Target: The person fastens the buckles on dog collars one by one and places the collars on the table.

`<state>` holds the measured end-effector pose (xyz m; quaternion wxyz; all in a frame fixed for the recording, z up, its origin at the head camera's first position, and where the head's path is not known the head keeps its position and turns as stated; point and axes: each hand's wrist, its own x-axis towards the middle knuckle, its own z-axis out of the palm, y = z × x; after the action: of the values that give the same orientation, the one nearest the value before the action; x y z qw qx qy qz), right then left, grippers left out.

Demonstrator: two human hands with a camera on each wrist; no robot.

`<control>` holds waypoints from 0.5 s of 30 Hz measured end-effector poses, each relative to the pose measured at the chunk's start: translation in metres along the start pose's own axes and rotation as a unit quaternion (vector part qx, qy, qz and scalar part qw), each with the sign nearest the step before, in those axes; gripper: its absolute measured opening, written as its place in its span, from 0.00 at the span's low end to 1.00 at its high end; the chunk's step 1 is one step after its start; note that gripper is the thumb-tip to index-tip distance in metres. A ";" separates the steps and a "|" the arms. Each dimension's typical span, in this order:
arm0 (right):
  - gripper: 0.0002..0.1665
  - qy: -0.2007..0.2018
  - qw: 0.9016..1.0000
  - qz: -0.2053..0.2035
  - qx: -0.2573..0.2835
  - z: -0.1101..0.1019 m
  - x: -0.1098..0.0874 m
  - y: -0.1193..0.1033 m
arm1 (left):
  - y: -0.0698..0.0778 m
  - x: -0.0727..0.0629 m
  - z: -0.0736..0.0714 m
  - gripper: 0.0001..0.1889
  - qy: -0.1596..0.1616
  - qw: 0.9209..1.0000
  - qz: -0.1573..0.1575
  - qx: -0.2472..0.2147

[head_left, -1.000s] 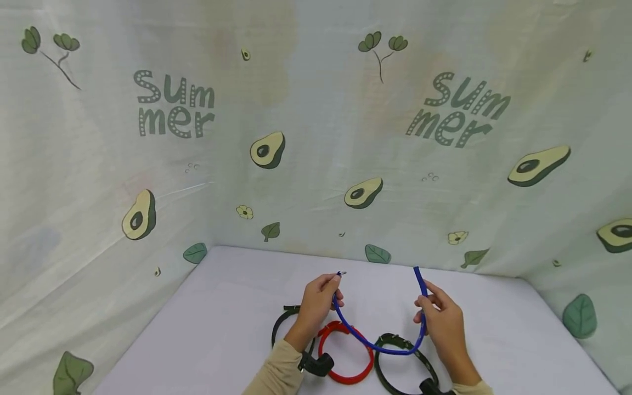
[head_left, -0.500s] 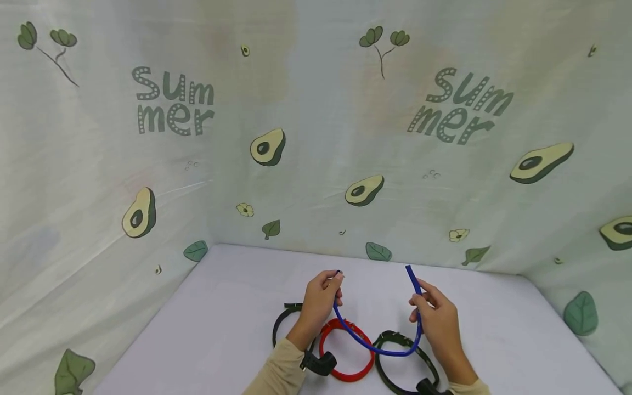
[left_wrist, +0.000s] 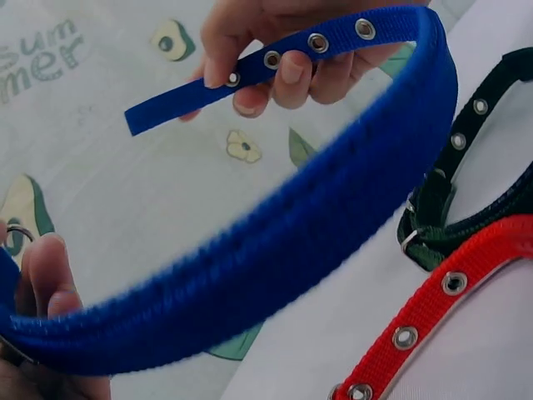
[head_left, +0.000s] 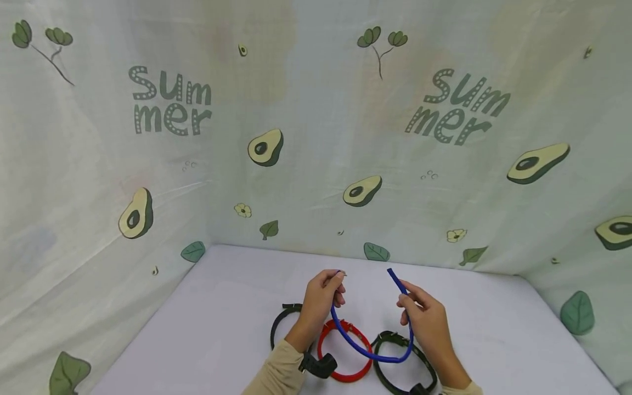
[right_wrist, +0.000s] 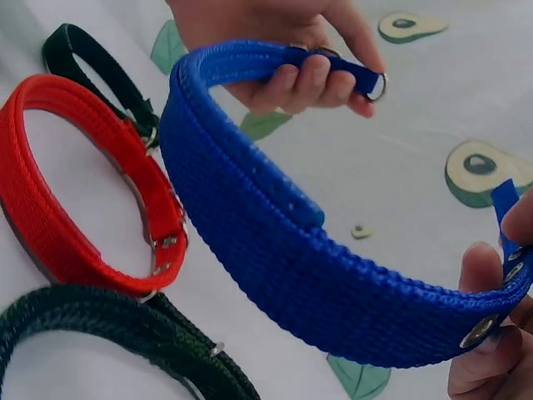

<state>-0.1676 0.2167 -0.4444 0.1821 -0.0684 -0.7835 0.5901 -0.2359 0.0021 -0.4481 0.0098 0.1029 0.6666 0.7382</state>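
A blue webbing pet collar (head_left: 375, 358) hangs in a U-shaped curve between both hands, over the table. My left hand (head_left: 317, 299) pinches its buckle end, where a metal ring (right_wrist: 380, 87) sticks out past the fingertips in the right wrist view. My right hand (head_left: 425, 318) pinches the tongue end between thumb and fingers. Metal eyelets line that tongue (left_wrist: 341, 40) in the left wrist view, and its free tip points up and toward the left hand. A thicker padded band forms the middle of the collar. Part of the buckle is hidden by the left fingers.
Below the hands, a red collar (head_left: 348, 378) lies looped on the white table (head_left: 212, 329). To its right is a dark green collar (head_left: 381, 376), and to its left a dark collar (head_left: 274, 332) partly behind the left forearm. A printed cloth (head_left: 306, 109) stands behind.
My right hand has moved left toward the left hand, bringing the tongue end closer and tilting its tip left. The collar's curve has narrowed. My left hand has barely moved.
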 end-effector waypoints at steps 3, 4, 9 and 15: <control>0.16 -0.009 1.000 -0.009 0.004 0.004 -0.004 -0.003 | 0.004 -0.002 0.001 0.18 -0.002 1.000 0.003 -0.004; 0.16 -0.013 1.000 -0.013 0.001 0.006 -0.005 -0.005 | 0.005 -0.003 0.001 0.18 -0.003 1.000 0.001 -0.005; 0.15 -0.040 0.999 -0.027 -0.014 0.013 -0.011 -0.012 | 0.010 -0.009 0.002 0.18 -0.010 1.000 -0.006 -0.012; 0.13 -0.028 0.998 -0.041 -0.038 0.014 -0.015 -0.018 | 0.017 -0.013 0.008 0.17 -0.036 0.999 0.001 -0.021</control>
<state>-0.1567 0.1938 -0.4343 0.1811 -0.0260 -0.8124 0.5536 -0.2195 0.0065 -0.4326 0.0352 0.1296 0.6498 0.7481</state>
